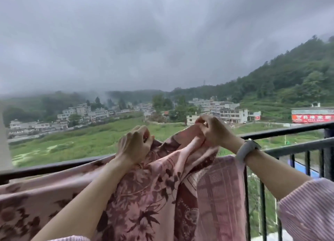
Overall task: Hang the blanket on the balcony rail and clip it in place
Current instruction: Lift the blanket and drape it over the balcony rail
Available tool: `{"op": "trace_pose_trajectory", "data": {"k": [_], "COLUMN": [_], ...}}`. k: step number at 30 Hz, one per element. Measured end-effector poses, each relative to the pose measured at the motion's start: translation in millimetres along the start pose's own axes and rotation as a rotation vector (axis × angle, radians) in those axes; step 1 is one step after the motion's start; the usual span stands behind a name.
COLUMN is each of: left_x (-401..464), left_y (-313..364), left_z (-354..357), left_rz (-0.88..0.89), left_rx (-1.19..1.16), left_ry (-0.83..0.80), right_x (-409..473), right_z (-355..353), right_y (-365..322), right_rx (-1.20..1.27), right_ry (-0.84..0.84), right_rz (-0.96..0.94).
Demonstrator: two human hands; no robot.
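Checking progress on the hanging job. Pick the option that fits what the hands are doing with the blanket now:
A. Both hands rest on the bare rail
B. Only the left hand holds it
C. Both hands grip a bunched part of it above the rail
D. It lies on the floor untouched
C: the left hand and the right hand each grip a bunch of the pink blanket, lifted above the balcony rail.

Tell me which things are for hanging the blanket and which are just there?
For the job:
blanket
balcony rail
left hand
right hand

Just there:
watch
red sign
houses
hill
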State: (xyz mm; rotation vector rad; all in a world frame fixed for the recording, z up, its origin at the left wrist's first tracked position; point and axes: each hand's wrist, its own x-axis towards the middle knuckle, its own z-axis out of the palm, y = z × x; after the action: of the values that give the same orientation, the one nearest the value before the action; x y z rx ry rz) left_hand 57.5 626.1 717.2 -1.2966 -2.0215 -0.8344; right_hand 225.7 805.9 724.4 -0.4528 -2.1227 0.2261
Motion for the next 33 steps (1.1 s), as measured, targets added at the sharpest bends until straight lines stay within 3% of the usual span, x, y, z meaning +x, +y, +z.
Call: {"op": "trace_pose_trajectory", "data": {"k": [2,7,11,15,19,24,29,33], "left_x": [-11.1,-19.3,-34.8,-45.2,-44.2,-42.7,-33.3,-13.0], "left_y": [3.3,24.2,52.0,72.7,91.9,119.9,201.0,299.3], "left_z": [4.8,4.4,7.6,15.7,24.1,42.5,76.6,122.4], "left_rz": [0.063,0.224,0.331,0.447,0.436,0.389,0.388,0.359], "left_rx": [-0.095,-0.346,-0.366,-0.193,-0.19,-0.101,-0.033,-0.024], "left_ry": [-0.077,-0.278,-0.364,-0.263,-0.258,-0.153,-0.122,-0.201], "right_x": [-20.4,-83.6,-112.2,-112.9,-110.9,-99.5,-89.9,-87.5], "right_z": [-4.4,-15.5,-23.9,-24.1,-25.1,-43.0,-114.3,-177.6], "right_y": [-6.6,0.3,19.0,23.9,24.5,40.7,130.3,210.1], "right_rx": [0.041,-0.01,-0.149,-0.078,0.075,-0.145,-0.211,-0.274], "right_ry": [-0.081,-0.056,-0.116,-0.071,0.042,0.103,0.174,0.158], "right_rz": [-0.047,-0.128,-0.183,-0.225,-0.145,-0.237,-0.134,-0.017]}}
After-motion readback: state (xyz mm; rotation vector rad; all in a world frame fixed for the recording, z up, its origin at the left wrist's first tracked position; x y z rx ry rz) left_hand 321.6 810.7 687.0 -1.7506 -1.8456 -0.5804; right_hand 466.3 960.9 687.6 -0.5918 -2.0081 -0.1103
